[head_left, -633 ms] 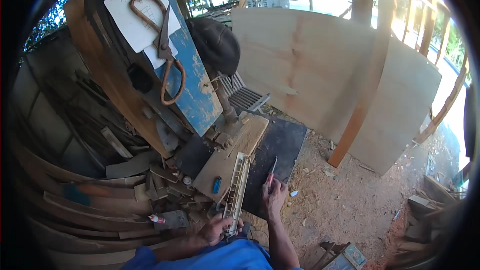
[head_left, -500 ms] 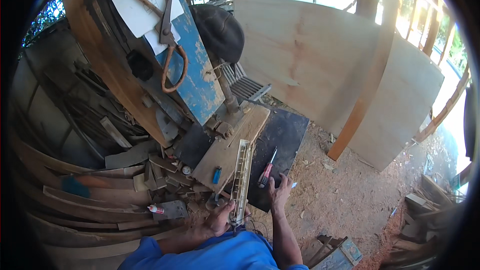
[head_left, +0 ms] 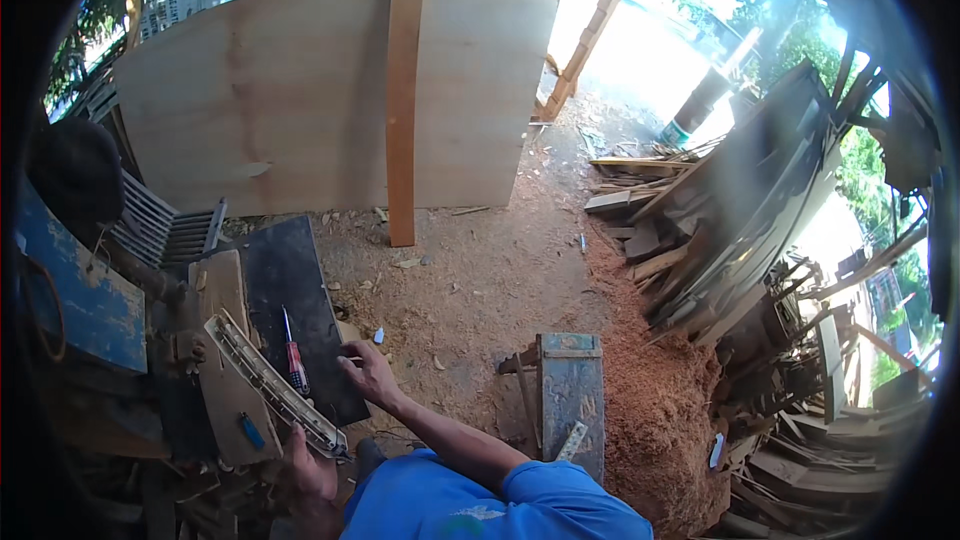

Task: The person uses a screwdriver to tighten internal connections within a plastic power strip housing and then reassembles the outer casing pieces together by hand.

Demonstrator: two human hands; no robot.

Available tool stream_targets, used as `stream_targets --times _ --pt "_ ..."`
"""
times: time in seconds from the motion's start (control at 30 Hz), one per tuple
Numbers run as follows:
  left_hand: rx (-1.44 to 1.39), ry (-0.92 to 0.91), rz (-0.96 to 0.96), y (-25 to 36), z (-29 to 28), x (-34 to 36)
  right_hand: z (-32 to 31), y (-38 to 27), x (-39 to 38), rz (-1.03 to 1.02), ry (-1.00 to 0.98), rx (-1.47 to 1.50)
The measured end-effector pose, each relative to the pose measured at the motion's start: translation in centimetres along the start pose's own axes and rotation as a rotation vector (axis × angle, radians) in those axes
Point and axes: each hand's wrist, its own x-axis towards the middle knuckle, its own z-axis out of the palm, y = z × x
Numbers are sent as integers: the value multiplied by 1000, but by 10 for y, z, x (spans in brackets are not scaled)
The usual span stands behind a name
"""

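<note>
My left hand [head_left: 312, 468] is closed around the near end of a long, narrow, pale casing [head_left: 262, 372] with a row of small parts along its inside. The casing slants over a wooden board [head_left: 222, 310] and a dark panel [head_left: 262, 260]. To its right, a screwdriver [head_left: 295, 365] with a red and black handle lies on the panel. Just beyond the panel's right edge is my right hand [head_left: 370, 377], its fingers apart and slightly bent, with nothing plainly in them. A small blue lighter [head_left: 251, 430] rests on the board, left of the casing.
A large plywood sheet [head_left: 290, 90] stands ahead, with an upright plank [head_left: 402, 110] before it. Right of me are a worn bluish wooden stool [head_left: 570, 390], a sawdust heap [head_left: 650, 390] and stacked boards [head_left: 740, 210]. A blue-painted machine part [head_left: 80, 270] stands left.
My view has swung right, bringing in the stool, sawdust heap and stacked boards. The casing stays in my left hand; my right hand remains beside the panel.
</note>
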Motion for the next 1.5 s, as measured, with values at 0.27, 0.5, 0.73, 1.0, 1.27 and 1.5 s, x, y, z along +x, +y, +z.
stream_targets --times 0.27,0.5,0.73,1.0,1.27,1.5 --pt "103 -80 -99 10 -1 9 -40 -119 -104 -179 -109 -11" --pt "176 -196 -191 4 13 12 -18 -130 -130 91 300 35" --pt "87 -314 -315 8 38 18 -18 -124 -150 66 408 52" --pt "-100 -163 -405 -3 -2 1 -1 -137 -153 -219 306 -326" --pt "-112 -272 -244 13 5 0 8 -157 -147 -315 229 -298" --pt "-194 -302 -143 5 16 3 7 -164 -147 -504 272 -370"
